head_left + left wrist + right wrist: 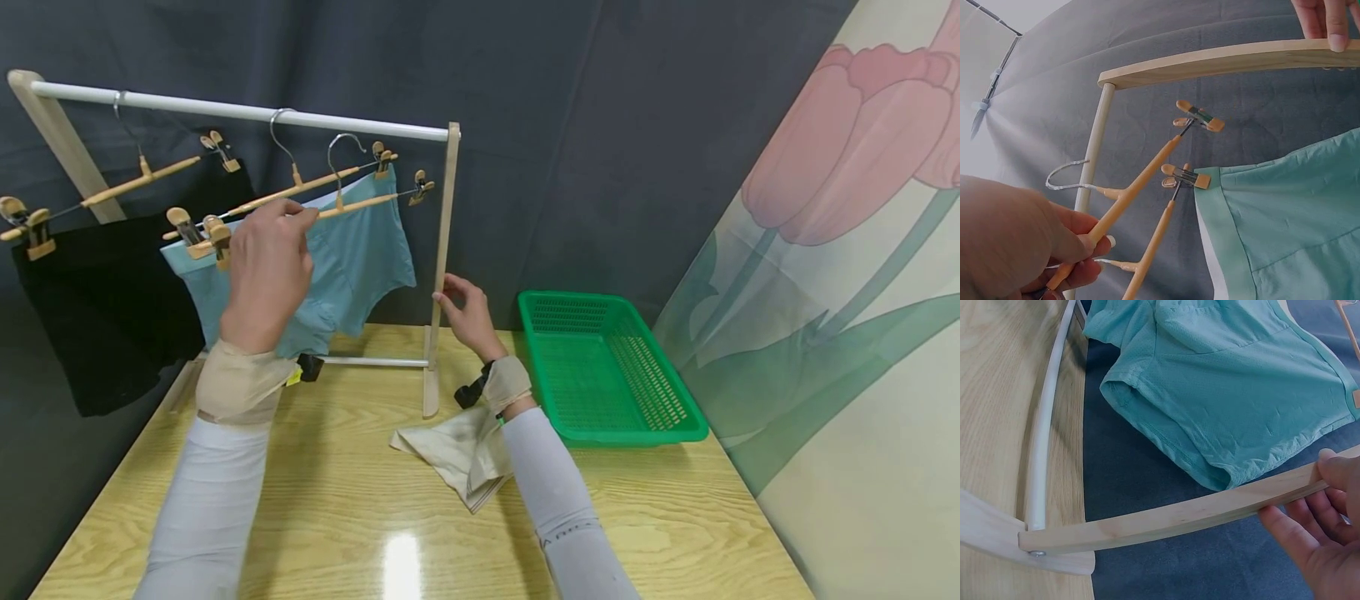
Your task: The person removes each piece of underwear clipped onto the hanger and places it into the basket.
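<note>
My left hand [268, 267] grips the wooden bar of a clip hanger [1124, 199], its fingers curled round it. This hanger carries no garment, and its metal hook overlaps the rack's white rail [1099, 125] in the left wrist view. Behind it, light blue shorts [367, 258] hang from another clip hanger [318, 182] on the rail. With thumb and fingers, my right hand [468, 315] pinches the rack's right wooden post [1166, 515] below its middle. Black shorts [97, 308] hang from a third clip hanger [146, 177] at the left.
Right of the rack stands a green plastic basket [540, 379]. A crumpled beige cloth [450, 450] lies on the wooden table [345, 517], partly under my right forearm. A dark curtain [562, 167] hangs behind, with a tulip-patterned panel [847, 208] on the right.
</note>
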Available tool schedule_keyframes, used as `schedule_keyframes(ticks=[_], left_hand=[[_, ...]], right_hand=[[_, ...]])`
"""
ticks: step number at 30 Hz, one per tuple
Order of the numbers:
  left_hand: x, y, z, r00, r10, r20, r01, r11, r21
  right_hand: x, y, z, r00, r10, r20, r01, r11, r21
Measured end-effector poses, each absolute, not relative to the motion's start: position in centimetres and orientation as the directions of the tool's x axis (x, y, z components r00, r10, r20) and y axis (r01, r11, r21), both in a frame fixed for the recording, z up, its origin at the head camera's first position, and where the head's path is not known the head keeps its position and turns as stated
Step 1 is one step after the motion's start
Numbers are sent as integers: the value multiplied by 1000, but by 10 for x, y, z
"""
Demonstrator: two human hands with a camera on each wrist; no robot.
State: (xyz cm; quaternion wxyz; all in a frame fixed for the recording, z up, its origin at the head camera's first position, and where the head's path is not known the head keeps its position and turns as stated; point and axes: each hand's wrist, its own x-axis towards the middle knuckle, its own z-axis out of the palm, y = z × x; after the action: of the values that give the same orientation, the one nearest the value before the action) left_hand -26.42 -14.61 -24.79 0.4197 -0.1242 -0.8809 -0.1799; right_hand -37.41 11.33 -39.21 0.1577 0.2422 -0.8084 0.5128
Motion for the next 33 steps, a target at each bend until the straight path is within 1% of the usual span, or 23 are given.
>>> schedule_keyframes(ticks=[7, 12, 17, 23, 33], left_hand=[[-271, -139, -238, -652, 30, 757, 346, 901, 262], [-276, -136, -235, -661, 15, 750, 343, 895, 285], [-281, -134, -233, -651, 10, 759, 352, 890, 290], [-286, -131, -229, -628, 2, 778, 379, 874, 304], [-290, -129, -224, -642, -5, 767, 360, 881, 308]], right_hand=[[-372, 114, -395, -833, -213, 510, -552, 363, -751], [-371, 113, -397, -829, -211, 518, -559, 359, -748], [-372, 114, -399, -829, -213, 517, -558, 384, -736], [-373, 116, -399, -820, -224, 526, -571, 366, -735], [-372, 114, -396, -820, -224, 527, -573, 347, -743]])
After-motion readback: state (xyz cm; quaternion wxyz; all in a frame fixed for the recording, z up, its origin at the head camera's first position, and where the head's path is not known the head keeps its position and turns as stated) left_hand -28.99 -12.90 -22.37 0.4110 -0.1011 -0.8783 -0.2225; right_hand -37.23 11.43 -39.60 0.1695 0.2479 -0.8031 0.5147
